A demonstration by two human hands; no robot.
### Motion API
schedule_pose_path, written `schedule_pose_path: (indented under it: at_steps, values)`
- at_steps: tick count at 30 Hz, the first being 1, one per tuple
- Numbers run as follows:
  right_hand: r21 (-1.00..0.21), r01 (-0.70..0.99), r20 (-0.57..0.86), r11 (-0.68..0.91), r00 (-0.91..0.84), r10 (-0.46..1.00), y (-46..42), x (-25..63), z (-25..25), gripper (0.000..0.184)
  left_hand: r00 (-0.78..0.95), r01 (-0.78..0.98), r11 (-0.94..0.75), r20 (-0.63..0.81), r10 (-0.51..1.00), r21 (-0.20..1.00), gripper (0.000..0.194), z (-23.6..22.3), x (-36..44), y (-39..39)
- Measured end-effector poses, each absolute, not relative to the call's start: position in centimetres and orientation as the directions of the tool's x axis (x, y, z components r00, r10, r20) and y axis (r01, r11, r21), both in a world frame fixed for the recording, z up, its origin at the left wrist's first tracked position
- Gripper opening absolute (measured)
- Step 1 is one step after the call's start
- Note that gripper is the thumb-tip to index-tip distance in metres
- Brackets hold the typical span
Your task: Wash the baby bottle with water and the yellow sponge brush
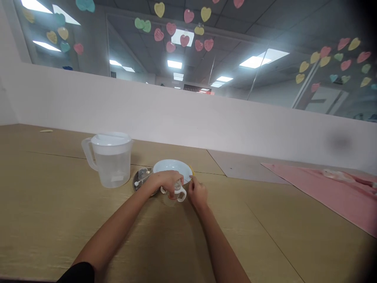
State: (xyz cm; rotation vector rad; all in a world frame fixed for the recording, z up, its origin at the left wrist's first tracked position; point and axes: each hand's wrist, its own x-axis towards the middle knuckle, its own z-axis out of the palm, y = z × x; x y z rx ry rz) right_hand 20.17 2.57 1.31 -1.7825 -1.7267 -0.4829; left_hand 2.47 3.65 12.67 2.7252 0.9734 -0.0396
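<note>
Behind the work area, we observe a low white partition running across the view, with glass panes above it carrying paper hearts in pink, yellow, green and blue. We take the wood-toned desk as the reference surface. At its back edge, left of centre, stands a clear plastic pitcher with a white lid, its handle pointing left. To the right of the pitcher, a round steel dish lies just beside a white bowl at the back edge; a small clear part rests on the dish, too small to identify. The left hand is closed over the top of a clear two-handled cup, fingers curled down around it, with the cup directly in front of the bowl. We cannot tell whether the cup's base is touching the desk. The right hand is nearly closed, thumb and forefinger pinched together at the bowl's right rim, just beside a thin yellow item; we cannot tell whether it has hold of that item. A grey panel lies beyond the back right edge, and a pink sheet covers the right corner.
</note>
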Motion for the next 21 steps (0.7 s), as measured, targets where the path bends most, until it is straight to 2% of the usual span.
schedule_pose_path:
  at_steps: [3, 5, 6, 8, 9, 12, 16, 21]
  values:
    - [-0.144, 0.982, 0.681, 0.125, 0.007, 0.732, 2.6, 20.1, 1.1, 0.032, 0.808, 0.562, -0.737, -0.057, 0.586, 0.376, 0.070, 13.3, 1.0, 4.5]
    - [-0.145, 0.968, 0.710, 0.202, -0.040, 0.703, 2.7, 20.1, 0.9, 0.034, 0.801, 0.488, -0.712, 0.065, 0.596, 0.505, 0.061, 14.0, -0.6, 5.4]
    - [-0.144, 0.960, 0.723, 0.241, -0.064, 0.688, 2.8, 20.1, 0.8, 0.034, 0.753, 0.500, -0.682, 0.121, 0.647, 0.534, 0.053, 14.2, -1.4, 6.0]
    - [-0.132, 0.942, 0.744, 0.309, -0.112, 0.659, 2.9, 20.1, 0.6, 0.034, 0.558, 0.666, -0.558, 0.166, 0.813, 0.495, 0.040, 14.2, -3.1, 7.3]
    - [-0.124, 0.935, 0.750, 0.332, -0.131, 0.648, 2.9, 20.1, 0.6, 0.034, 0.437, 0.782, -0.457, 0.150, 0.887, 0.423, 0.037, 14.0, -3.8, 8.0]
    - [-0.106, 0.919, 0.759, 0.379, -0.171, 0.629, 2.9, 20.1, 0.5, 0.032, 0.235, 0.924, -0.238, 0.045, 0.971, 0.299, 0.028, 12.3, -5.2, 9.7]
    - [-0.111, 0.901, 0.745, 0.419, -0.204, 0.635, 2.7, 20.0, 0.6, 0.029, 0.159, 0.966, -0.124, -0.140, 0.977, 0.227, 0.018, 9.5, -5.3, 10.9]
    - [-0.118, 0.914, 0.724, 0.389, -0.189, 0.663, 2.4, 19.9, 0.7, 0.028, 0.152, 0.976, -0.126, -0.138, 0.979, 0.180, 0.010, 7.5, -4.3, 11.7]
